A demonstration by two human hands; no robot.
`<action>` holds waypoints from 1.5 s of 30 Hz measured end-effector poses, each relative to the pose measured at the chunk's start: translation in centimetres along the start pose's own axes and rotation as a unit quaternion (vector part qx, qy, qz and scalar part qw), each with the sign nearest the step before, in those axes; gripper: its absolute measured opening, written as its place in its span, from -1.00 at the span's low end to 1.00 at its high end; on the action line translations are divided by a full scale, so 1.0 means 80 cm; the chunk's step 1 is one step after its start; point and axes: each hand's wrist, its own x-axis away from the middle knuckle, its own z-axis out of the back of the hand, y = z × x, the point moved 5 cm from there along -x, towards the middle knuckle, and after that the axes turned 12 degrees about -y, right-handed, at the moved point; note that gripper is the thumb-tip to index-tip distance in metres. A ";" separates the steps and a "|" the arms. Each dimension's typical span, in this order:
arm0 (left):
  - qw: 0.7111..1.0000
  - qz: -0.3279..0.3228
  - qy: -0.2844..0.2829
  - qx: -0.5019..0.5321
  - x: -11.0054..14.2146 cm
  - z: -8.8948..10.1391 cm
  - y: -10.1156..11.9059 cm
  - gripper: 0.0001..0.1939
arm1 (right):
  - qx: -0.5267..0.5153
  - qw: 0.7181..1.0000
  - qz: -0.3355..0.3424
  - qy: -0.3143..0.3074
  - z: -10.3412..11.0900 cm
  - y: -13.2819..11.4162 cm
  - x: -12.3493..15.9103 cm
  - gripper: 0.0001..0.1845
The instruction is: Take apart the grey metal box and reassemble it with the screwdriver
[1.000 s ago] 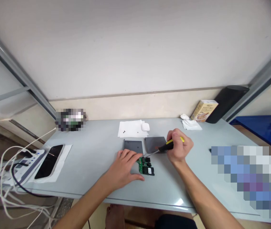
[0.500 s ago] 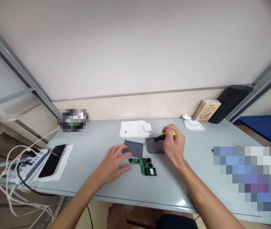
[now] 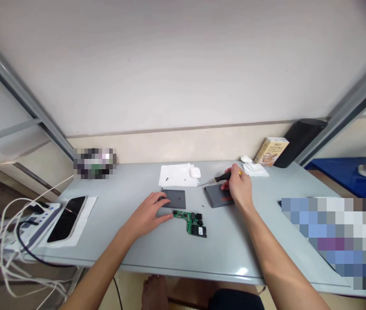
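My right hand (image 3: 241, 187) is closed around a screwdriver (image 3: 223, 177) with a black and yellow handle, its thin shaft pointing left. Under those fingers lies a dark grey case half (image 3: 216, 196) with red marking, partly covered by the hand. My left hand (image 3: 150, 213) has thumb and fingers apart, the fingertips at the left edge of a flat dark grey cover (image 3: 175, 199). Just in front of the cover, near my left thumb, a green circuit board (image 3: 192, 221) lies on the table. A tiny dark piece (image 3: 202, 206) sits between cover and case half.
Behind the cover, a white paper (image 3: 174, 174) carries small dark screws and a white earbud case (image 3: 195, 172). A phone (image 3: 66, 219) and a power strip (image 3: 44, 221) with tangled cables are at left. A food box (image 3: 271, 150), crumpled tissue (image 3: 255, 169) and black cylinder (image 3: 300, 142) stand back right.
The case half has shifted right, away from the cover, with my right hand and the screwdriver. The cover now lies flatter. The tiny dark piece has come into view between them.
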 end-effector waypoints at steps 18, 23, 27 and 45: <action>0.998 -0.033 0.035 0.033 -0.003 -0.001 0.011 -0.83 | 0.040 0.991 0.123 -0.046 -0.015 -0.020 0.011 -0.65; 0.998 -0.028 0.041 0.036 -0.005 0.001 0.010 -0.81 | -0.067 0.996 0.010 -0.054 -0.029 -0.007 0.014 -0.63; 0.999 -0.009 0.039 0.036 -0.003 -0.001 0.005 -0.77 | -0.128 0.990 -0.038 -0.054 -0.041 -0.004 0.024 -0.61; 1.000 -0.015 0.003 -0.007 -0.107 0.012 0.036 -0.65 | -0.170 0.983 0.052 -0.044 -0.053 -0.013 0.037 -0.65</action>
